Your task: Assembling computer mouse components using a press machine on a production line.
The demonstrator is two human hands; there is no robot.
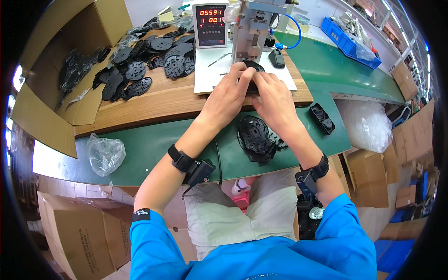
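Both my hands meet at the foot of a metal press [252,35], on its white base plate [207,77]. Between them is a black plastic part [253,65], mostly hidden by my fingers. My left hand [228,91] is closed on its left side, fingers bent over the near edge. From the right, my right hand [274,95] grips the same part, its fingertips beside the left ones. Just below, on the green table, lie stacked black oval shells [255,135] with moulded ribs, partly covered by my right forearm.
A heap of black shells [140,60] covers the wooden board's left side, beside an open cardboard box [42,112]. A display unit [211,25] with red digits stands left of the press. A clear bag [106,154], black tray [322,118] and blue bin [343,39] lie around.
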